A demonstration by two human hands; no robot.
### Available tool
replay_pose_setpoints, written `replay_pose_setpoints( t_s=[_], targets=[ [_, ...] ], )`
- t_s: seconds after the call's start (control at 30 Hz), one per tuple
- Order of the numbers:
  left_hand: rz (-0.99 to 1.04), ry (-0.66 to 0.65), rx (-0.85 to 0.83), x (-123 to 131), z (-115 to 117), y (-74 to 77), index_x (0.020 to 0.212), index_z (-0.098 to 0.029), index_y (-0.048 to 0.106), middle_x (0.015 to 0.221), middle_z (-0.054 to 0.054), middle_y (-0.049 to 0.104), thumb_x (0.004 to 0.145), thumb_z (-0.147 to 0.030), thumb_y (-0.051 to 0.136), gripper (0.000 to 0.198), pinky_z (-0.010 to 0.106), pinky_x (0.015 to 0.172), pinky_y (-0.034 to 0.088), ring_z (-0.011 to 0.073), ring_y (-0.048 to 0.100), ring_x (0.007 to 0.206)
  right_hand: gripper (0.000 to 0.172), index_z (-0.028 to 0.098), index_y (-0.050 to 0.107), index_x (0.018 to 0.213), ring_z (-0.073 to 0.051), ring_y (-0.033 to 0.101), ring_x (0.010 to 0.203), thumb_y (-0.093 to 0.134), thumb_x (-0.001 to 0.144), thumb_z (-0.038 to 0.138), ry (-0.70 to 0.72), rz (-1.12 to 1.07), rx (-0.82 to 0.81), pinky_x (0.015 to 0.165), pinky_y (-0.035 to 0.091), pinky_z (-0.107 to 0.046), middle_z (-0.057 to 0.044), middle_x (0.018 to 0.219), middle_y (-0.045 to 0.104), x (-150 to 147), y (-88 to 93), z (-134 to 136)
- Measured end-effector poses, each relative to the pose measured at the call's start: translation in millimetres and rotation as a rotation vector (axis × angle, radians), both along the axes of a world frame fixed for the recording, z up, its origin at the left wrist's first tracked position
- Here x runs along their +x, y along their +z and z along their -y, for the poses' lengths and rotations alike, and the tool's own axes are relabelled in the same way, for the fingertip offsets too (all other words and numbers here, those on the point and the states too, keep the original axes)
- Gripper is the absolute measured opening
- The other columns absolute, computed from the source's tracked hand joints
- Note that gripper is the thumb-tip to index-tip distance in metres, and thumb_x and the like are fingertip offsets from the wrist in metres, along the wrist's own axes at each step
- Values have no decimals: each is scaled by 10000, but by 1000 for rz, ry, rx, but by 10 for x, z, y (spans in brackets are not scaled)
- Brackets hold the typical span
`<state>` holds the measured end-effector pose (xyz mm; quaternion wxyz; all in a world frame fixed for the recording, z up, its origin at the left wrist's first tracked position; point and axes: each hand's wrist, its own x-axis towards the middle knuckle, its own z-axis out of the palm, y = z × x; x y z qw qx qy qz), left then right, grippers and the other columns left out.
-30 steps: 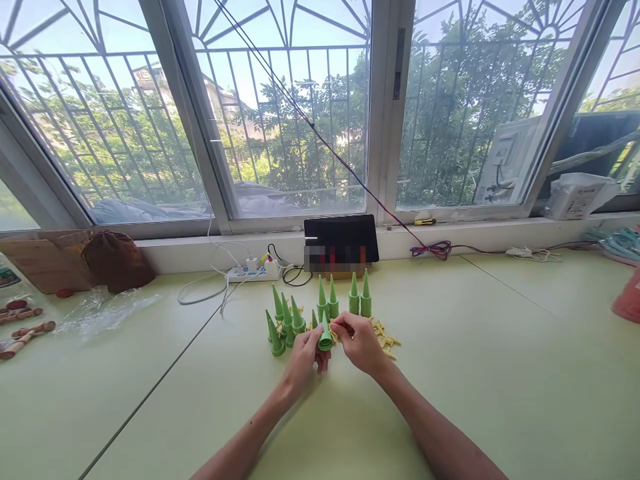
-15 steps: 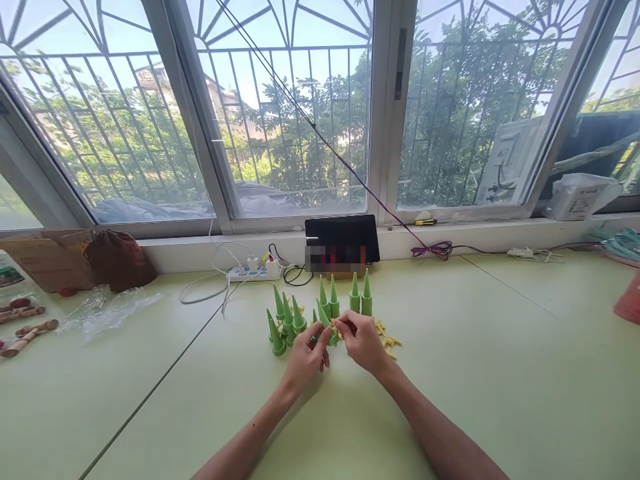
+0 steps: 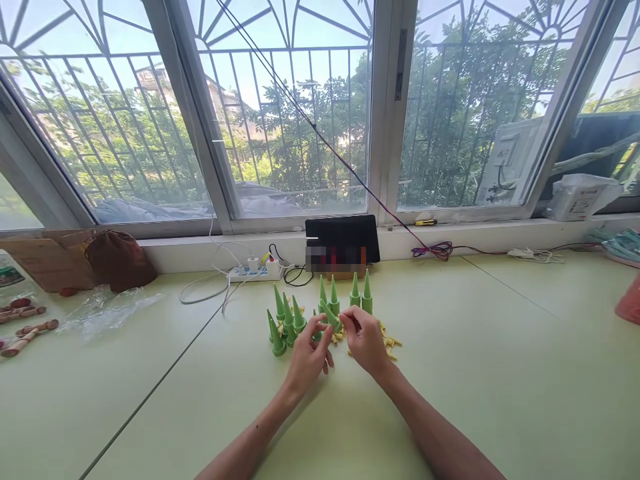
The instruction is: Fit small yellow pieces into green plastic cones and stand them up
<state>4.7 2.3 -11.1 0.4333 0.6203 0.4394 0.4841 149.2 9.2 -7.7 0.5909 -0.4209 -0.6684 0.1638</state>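
Between the thumb and fingers of my left hand (image 3: 307, 355) is a green cone-shaped piece (image 3: 329, 315), its point tilted up to the left. My right hand (image 3: 368, 341) is pinched closed beside the base end of that cone; what its fingertips hold, if anything, is too small to make out. Several similar green cones with round bases (image 3: 288, 323) stand upright to the left of my hands. More upright green cones (image 3: 355, 291) stand behind them. Small yellow pieces (image 3: 391, 342) lie scattered on the table by my right hand, partly hidden by it.
A dark tablet screen (image 3: 342, 240) leans at the back below the window. A white power strip (image 3: 255, 271) with cables lies left of it. A brown bag (image 3: 120, 260) and clear plastic wrap (image 3: 105, 313) are farther left. A red object (image 3: 628, 298) sits at the right edge.
The green cone in my left hand has tipped more to the left and risen a little. My right hand has shifted slightly right and up, still pinched.
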Motion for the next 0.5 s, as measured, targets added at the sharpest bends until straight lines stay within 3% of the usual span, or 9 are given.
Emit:
replay_pose_setpoints(
  t_s=[0.07, 0.17, 0.23, 0.5],
  targets=[
    [67, -10, -53, -3, -13, 17, 1047, -188, 548, 801, 2, 635, 826, -578, 549, 449, 218, 316, 403, 97, 548, 370, 245, 175, 565, 768, -126, 482, 595, 448, 949, 293, -16, -15, 8, 572, 391, -232, -9, 675, 561, 11, 6, -3],
    [146, -69, -198, -12, -20, 42, 732, -138, 561, 575, -2, 567, 842, -635, 481, 515, 214, 330, 388, 105, 519, 354, 247, 176, 564, 764, -128, 483, 599, 449, 948, 296, -8, -22, 13, 579, 397, -234, -10, 674, 555, 10, 8, -1],
    [185, -126, -287, -17, -15, 50, 635, -132, 550, 484, 7, 529, 839, -667, 449, 582, 214, 340, 371, 112, 504, 349, 238, 176, 571, 767, -127, 483, 597, 457, 943, 290, 18, -9, 12, 575, 397, -234, -9, 675, 559, 1, 6, 5],
    [244, -220, -390, -50, -25, 25, 679, -125, 595, 533, 32, 576, 792, -707, 484, 603, 213, 362, 358, 110, 519, 382, 241, 172, 589, 773, -120, 475, 572, 473, 937, 307, 119, -7, -23, 550, 398, -228, -7, 668, 574, -6, -27, -9]
  ],
)
